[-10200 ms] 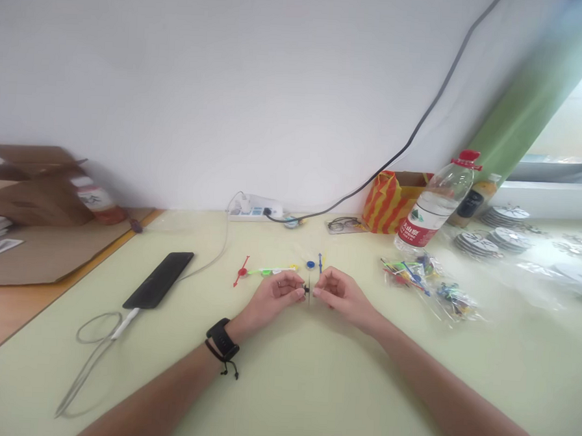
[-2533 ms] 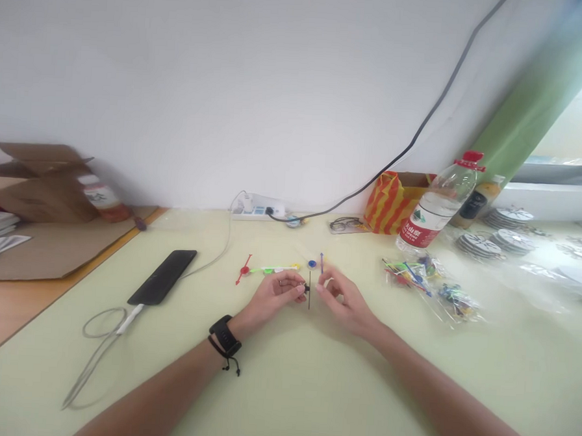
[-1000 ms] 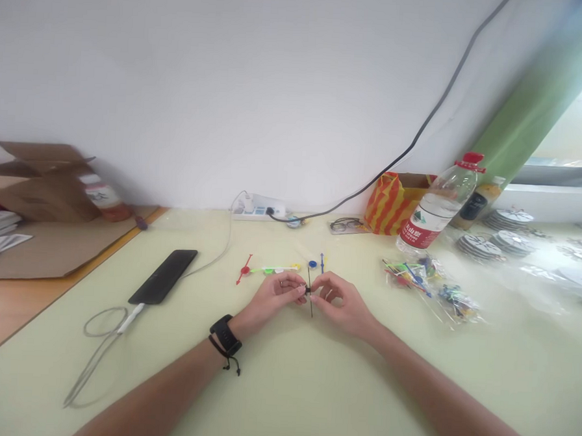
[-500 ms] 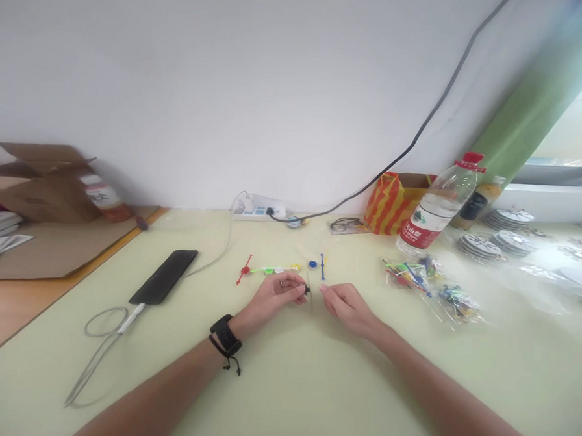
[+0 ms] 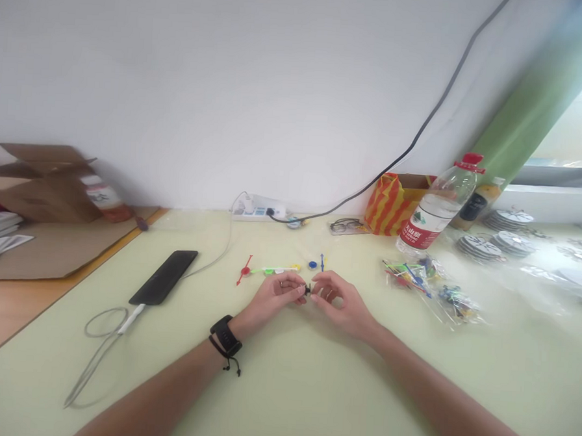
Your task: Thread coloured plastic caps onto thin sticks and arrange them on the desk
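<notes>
A small black plastic piece (image 5: 307,290), too small to make out fully, is pinched between the thumb and fingers of my left hand (image 5: 278,293). Close against its right side is my right hand (image 5: 344,303), its thumb and curved fingers apart; whether the fingertips touch the piece I cannot tell. Just beyond my hands lie a red spinner arrow (image 5: 245,271), a green and yellow strip of parts (image 5: 273,270), a blue round piece (image 5: 312,265) and a blue arrow (image 5: 322,261), partly covered by my right hand.
Bags of coloured parts (image 5: 415,276) lie to the right, before a water bottle (image 5: 430,215) and a striped bag (image 5: 392,207). Stacked white discs (image 5: 479,246) stand farther right. A phone (image 5: 165,276) on a cable lies left; a power strip (image 5: 259,210) sits by the wall.
My right hand has shifted slightly left to the black piece and its fingers have spread from a pinch. The thin blurred line beside the piece no longer shows. My left hand stays put.
</notes>
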